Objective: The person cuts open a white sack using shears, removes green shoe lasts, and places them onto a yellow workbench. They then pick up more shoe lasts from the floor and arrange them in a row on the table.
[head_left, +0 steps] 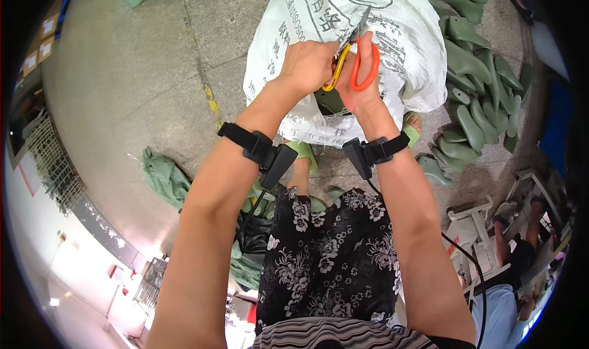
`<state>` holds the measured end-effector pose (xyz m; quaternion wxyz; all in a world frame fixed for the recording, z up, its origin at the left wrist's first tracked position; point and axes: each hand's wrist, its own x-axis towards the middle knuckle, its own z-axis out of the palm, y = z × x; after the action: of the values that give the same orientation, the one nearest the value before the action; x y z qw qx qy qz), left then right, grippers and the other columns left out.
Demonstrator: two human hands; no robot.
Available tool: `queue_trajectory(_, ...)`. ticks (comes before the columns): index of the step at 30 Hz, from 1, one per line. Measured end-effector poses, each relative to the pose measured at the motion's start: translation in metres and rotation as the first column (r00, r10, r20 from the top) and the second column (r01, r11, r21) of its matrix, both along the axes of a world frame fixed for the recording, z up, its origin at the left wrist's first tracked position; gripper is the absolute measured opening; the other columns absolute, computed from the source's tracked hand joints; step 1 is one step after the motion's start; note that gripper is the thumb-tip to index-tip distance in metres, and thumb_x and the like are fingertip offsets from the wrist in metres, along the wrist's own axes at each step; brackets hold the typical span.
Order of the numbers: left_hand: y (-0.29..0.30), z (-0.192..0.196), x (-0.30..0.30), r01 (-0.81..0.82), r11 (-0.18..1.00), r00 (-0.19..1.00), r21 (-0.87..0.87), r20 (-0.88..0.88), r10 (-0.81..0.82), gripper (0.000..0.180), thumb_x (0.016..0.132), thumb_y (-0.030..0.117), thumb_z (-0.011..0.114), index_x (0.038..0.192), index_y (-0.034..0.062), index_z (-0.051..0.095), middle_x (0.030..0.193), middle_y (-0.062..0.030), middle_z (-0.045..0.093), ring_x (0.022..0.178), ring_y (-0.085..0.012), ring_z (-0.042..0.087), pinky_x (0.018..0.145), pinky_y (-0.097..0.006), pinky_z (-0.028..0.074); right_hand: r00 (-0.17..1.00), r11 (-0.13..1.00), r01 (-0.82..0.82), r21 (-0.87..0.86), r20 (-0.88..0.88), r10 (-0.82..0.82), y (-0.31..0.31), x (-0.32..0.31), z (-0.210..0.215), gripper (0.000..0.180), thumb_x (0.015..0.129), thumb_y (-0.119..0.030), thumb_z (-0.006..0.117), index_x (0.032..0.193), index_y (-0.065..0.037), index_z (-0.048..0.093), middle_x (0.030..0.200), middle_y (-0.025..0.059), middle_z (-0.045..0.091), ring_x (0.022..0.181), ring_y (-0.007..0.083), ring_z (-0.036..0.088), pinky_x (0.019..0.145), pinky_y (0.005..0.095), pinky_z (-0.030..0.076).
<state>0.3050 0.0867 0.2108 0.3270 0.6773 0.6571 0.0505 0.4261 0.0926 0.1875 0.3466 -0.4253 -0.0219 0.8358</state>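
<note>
The person is standing over a big white woven sack [380, 48] that is sitting upright on the concrete floor [135, 73], just in front of their sandalled feet. The right hand [359, 82] is holding orange-handled scissors [356, 57], with the fingers closed through the loops; the metal blades are pointing up and away, into the top of the sack. The left hand [307, 63] is closed on a fold of the sack cloth just beside the blades, pinching it taut.

As far as can be judged, the cutting is only getting under way: the blades are sitting at the gathered top of the sack, and no long slit or open mouth is showing yet. Whether the blades are parted or shut on the cloth cannot be told, as the hands are hiding that spot. The sack is bulging and looks full, so emptying it appears to be left to do.

To the right of the sack, a heap of green shoe soles [472, 85] is lying loose on the floor. A crumpled green bag [162, 177] is lying at the left, near the person's legs. At the lower right, another person is sitting by a white stool [478, 226], well apart from the sack.
</note>
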Motion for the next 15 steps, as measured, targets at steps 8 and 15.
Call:
queue_trajectory(8,-0.024,-0.013,-0.031,-0.318,0.942,0.922,0.104,0.268,0.281,0.023,0.084,0.009,0.051,0.104,0.0083,0.062,0.072,-0.0152,0.063,0.063,-0.0235,0.061,0.062,-0.034,0.047,0.931,0.983,-0.181,0.038,0.329,0.158,0.024,0.008,-0.023,0.043,0.077,-0.044,0.067,0.068,-0.006,0.051,0.056,0.0011,0.046,0.044,0.0099,0.04,0.039,0.0258,0.031)
queue_trajectory(15,-0.056,-0.026,-0.094,-0.23,0.96,0.972,0.159,-0.019,0.236,0.028,0.082,0.005,0.054,0.108,0.0115,0.063,0.072,-0.0132,0.064,0.062,-0.0266,0.06,0.057,-0.034,0.046,-0.231,0.488,-0.82,-0.299,0.953,0.196,0.06,0.213,-0.066,0.058,0.074,-0.056,0.063,0.083,0.002,0.061,0.06,0.0052,0.055,0.053,0.0157,0.049,0.053,0.032,0.043)
